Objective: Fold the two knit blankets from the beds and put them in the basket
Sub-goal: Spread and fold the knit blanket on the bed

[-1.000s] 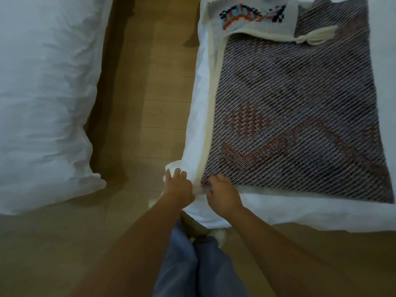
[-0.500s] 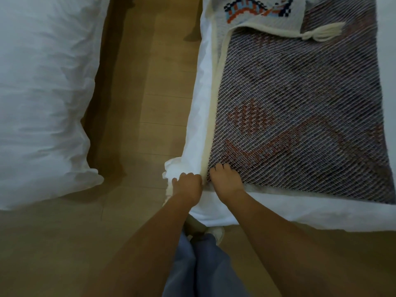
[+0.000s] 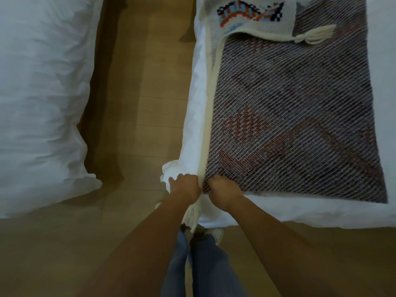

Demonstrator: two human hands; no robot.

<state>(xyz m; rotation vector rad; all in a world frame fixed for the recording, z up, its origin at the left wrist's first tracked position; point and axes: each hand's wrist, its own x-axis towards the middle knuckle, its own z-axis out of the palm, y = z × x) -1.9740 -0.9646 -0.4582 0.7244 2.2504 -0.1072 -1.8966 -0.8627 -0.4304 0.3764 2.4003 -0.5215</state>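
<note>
both hands side by side; left hand (image 3: 186, 187) and right hand (image 3: 222, 190) grip knit blanket (image 3: 295, 116) corner

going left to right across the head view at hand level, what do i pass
left bed → wooden floor → left hand → right hand → knit blanket

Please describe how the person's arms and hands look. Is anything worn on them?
Both forearms are bare; no sleeve shows. The left hand and the right hand wear no gloves, and I see no watch or ring. Below are blue-grey trousers.
</note>
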